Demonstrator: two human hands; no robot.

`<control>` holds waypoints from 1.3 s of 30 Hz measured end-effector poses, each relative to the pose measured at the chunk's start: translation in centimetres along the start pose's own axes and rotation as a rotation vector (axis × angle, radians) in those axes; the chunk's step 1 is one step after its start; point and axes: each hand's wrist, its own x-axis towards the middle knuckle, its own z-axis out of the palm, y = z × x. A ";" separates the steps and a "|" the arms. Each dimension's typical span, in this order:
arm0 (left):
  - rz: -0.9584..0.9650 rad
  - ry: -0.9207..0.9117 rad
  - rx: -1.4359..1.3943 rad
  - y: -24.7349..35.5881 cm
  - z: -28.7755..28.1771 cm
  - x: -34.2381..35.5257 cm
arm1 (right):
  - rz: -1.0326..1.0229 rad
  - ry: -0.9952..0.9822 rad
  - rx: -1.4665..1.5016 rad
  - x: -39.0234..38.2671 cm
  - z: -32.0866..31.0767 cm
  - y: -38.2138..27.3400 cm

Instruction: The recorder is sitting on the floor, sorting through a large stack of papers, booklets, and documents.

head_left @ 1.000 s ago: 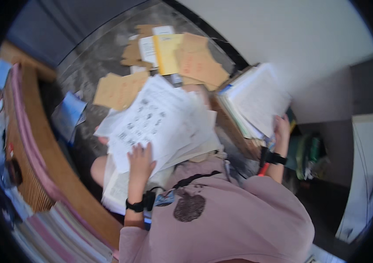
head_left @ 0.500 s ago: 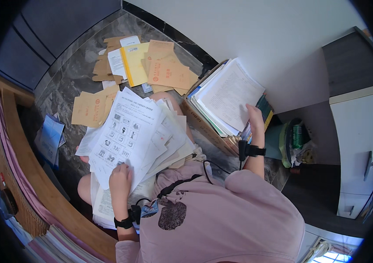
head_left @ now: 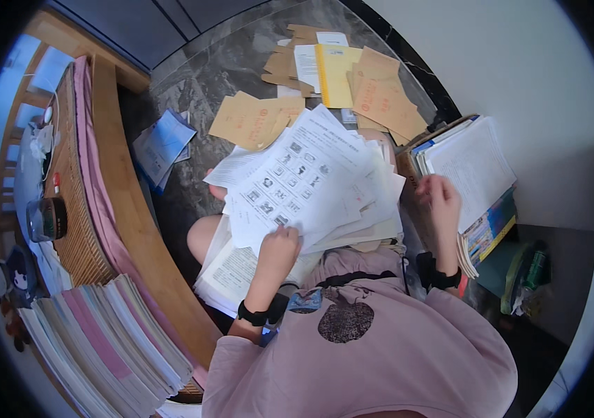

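Observation:
A stack of loose printed papers lies across my lap, topped by a white worksheet [head_left: 293, 177] with rows of small black pictures. My left hand [head_left: 281, 249] pinches the lower edge of that worksheet, fingers closed. Under it, a text-covered printed page [head_left: 231, 279] shows at the lower left of the pile. My right hand [head_left: 442, 198] hovers between the lap papers and a cardboard box [head_left: 412, 171], its fingers loosely bent and holding nothing visible. The box is packed with upright papers [head_left: 475, 167] and colourful booklets [head_left: 489, 226].
Brown envelopes [head_left: 384, 97] and a yellow spiral notebook [head_left: 339, 73] lie on the grey marble floor ahead. Blue booklets [head_left: 163, 150] rest at left, beside a wooden bed frame [head_left: 119, 181] bearing a row of books [head_left: 112, 341]. A bin [head_left: 506, 275] with a green can stands right.
My right hand has come away from the papers in the box and moved toward my lap. My left hand stays at the worksheet's edge. The view has turned to the left.

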 end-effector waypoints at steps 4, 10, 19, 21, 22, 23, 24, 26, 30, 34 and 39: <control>-0.035 0.099 -0.218 1.9 -3.6 0.5 | 0.369 -0.618 -0.025 -1.6 5.3 0.0; 0.257 0.036 -0.411 6.2 -5.9 1.3 | 0.381 -0.826 0.235 -2.0 6.3 -2.1; 0.493 0.009 -0.581 6.3 -3.0 3.7 | 0.019 -0.225 0.060 0.8 -3.9 -2.9; 0.313 0.099 -0.477 4.0 -2.3 4.1 | -0.012 0.005 0.127 2.1 -7.3 -1.3; 0.244 0.077 -0.381 2.7 -1.7 4.6 | -0.031 0.131 0.221 2.2 -8.9 -0.6; 0.162 0.062 -0.275 1.3 -1.2 4.7 | -0.055 0.241 0.321 2.3 -10.2 0.0; 0.069 0.053 -0.226 -0.4 -0.1 4.4 | -0.052 0.330 0.347 2.3 -11.5 0.5; -0.140 -0.012 -0.154 -2.0 1.1 3.6 | -0.041 0.458 0.353 2.4 -14.0 2.9; -0.236 0.026 -0.094 -3.3 2.1 2.7 | 0.106 0.574 0.328 2.5 -17.1 7.9; -0.229 0.055 -0.063 -3.0 2.5 3.1 | 0.260 0.609 0.270 2.5 -17.4 10.7; -0.212 0.080 -0.002 -2.8 3.1 2.9 | 0.223 0.579 0.062 2.4 -16.2 10.3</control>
